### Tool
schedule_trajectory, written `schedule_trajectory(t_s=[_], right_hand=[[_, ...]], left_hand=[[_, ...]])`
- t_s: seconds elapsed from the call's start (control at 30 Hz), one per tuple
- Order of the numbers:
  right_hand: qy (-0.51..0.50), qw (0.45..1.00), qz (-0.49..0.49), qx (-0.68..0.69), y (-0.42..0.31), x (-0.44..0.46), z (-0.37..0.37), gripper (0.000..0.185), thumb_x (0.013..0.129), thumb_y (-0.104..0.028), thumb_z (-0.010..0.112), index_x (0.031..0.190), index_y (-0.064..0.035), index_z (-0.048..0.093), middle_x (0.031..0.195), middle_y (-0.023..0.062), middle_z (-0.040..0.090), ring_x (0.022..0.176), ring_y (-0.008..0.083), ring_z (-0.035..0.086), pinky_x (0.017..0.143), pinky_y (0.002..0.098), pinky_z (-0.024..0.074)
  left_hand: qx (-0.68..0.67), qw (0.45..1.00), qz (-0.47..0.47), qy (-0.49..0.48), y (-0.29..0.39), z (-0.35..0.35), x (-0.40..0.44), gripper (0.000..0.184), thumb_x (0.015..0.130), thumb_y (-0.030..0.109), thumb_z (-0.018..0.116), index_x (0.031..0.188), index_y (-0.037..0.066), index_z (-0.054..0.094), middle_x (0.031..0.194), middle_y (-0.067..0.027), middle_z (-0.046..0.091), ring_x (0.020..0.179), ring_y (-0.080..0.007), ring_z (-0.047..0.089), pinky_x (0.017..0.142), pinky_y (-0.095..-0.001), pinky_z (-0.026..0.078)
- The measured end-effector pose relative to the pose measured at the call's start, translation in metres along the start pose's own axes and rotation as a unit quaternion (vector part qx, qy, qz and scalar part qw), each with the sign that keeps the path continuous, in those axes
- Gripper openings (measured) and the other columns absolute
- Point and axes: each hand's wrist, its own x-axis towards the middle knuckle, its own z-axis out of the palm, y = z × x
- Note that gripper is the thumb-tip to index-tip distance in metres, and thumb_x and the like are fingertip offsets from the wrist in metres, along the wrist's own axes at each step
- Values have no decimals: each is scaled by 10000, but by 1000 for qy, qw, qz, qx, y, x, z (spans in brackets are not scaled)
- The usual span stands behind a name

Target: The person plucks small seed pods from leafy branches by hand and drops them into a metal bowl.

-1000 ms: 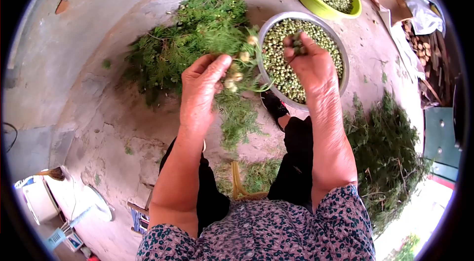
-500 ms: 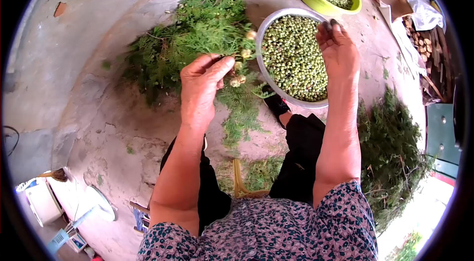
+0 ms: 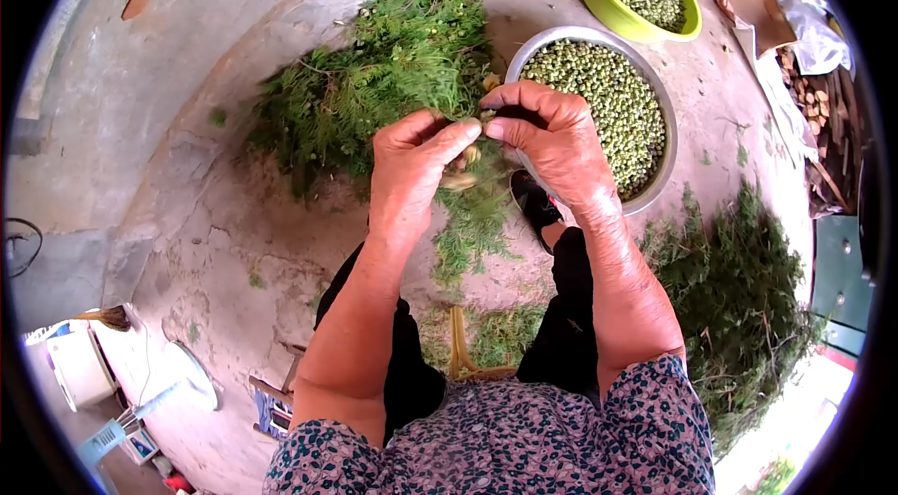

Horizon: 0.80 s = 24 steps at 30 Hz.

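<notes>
Pinched in my left hand (image 3: 412,163) is an evergreen sprig (image 3: 460,179) with pale brownish, round cones or seed pods on it, somewhat blurred. My right hand (image 3: 559,141) has its thumb and forefinger closed on the sprig's tip, right against my left fingertips. What exactly lies between those right fingers is too small to make out. Just beyond my right hand stands a grey metal basin (image 3: 668,125) filled with small round green pods (image 3: 599,88). A heap of green evergreen branches (image 3: 374,88) lies on the floor past my left hand.
A lime-green basin (image 3: 690,27) of similar green pods stands farther back. More cut branches (image 3: 739,289) lie at the right. Firewood (image 3: 823,111) and plastic bags (image 3: 809,22) line the right wall. My shoe (image 3: 535,205) is beside the metal basin.
My right hand has moved left from over the metal basin to meet my left hand at the sprig. Its fingers have closed in a pinch. The whole view has shifted slightly.
</notes>
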Motion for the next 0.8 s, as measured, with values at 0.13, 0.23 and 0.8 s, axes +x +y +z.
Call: schedule_trajectory(t_s=[0.13, 0.23, 0.8], right_hand=[[-16, 998, 30, 60, -2, -1, 3, 185, 773, 14, 568, 957, 13, 581, 759, 36, 598, 633, 65, 516, 595, 208, 437], [-17, 971, 95, 217, 1, -3, 6, 151, 808, -1, 544, 955, 25, 565, 753, 36, 581, 611, 88, 514, 552, 206, 420], [55, 989, 56, 122, -7, 0, 8, 151, 818, -143, 596, 939, -61, 556, 661, -67, 477, 490, 15, 343, 440, 143, 256]], left_hand=[[58, 998, 6, 20, 6, 0, -3, 114, 745, 108, 657, 666, 42, 607, 560, 25, 513, 444, -22, 418, 338, -172, 321], [11, 999, 5, 30, 1, 0, -1, 85, 739, 108, 658, 694, 47, 620, 563, 35, 502, 451, -22, 409, 342, -171, 304], [67, 997, 43, 25, 2, 6, -7, 65, 737, 92, 666, 730, 38, 630, 563, 29, 526, 451, -22, 440, 340, -170, 325]])
